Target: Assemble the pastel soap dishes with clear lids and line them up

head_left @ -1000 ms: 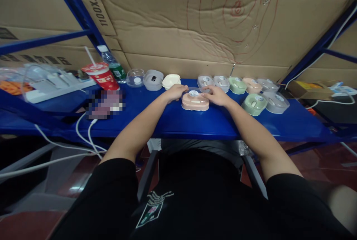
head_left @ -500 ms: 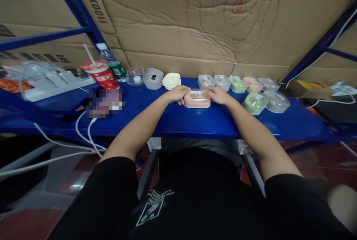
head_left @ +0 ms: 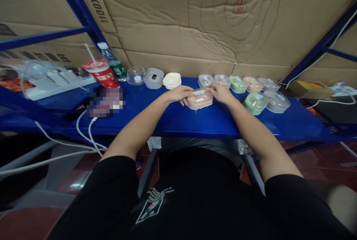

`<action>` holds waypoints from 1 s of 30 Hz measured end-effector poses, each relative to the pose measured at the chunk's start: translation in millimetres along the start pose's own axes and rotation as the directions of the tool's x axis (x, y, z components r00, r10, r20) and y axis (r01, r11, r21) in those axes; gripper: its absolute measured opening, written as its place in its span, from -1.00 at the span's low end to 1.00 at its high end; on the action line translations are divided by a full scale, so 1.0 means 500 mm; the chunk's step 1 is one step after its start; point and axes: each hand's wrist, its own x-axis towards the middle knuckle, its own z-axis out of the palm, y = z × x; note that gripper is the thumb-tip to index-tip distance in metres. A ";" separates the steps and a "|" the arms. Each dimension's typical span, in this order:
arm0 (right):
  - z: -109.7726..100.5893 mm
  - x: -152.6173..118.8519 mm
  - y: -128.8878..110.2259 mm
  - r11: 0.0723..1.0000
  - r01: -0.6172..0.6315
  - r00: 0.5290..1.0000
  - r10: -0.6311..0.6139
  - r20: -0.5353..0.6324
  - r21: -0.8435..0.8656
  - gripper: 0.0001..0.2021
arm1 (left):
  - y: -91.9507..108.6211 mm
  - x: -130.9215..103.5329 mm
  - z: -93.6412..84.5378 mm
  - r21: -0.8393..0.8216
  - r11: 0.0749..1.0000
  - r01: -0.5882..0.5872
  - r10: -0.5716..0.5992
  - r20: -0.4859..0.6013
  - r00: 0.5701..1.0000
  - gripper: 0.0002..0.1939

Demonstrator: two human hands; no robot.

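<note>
1. Pink, rounded plastic box (head_left: 199,104) under a clear plastic cover (head_left: 199,93): it appears to rest on the blue metal table (head_left: 195,124), between the front and rear edges, turned slightly askew.
2. The bare left hand (head_left: 180,94) is clamped on the box's left end, fingers curled along the side. The bare right hand (head_left: 220,93) grips at the right rear corner; its exact finger hold is partly hidden.
3. Judging by this hold, the step in hand is settling or adjusting the cover; whether its rim is fully seated cannot be told.
4. The next move seems to call for level, even pressure from both hands and a look along the rim.
5. Toward the table's right edge stands a green lidded plastic box (head_left: 255,104); near the rear edge, a cream plastic tub (head_left: 171,80).
</note>
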 end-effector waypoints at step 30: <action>-0.006 -0.003 0.009 0.990 -0.097 0.995 0.098 0.006 -0.104 -0.52 | -0.012 0.018 0.001 0.101 0.985 -0.144 0.150 -0.056 0.987 -0.63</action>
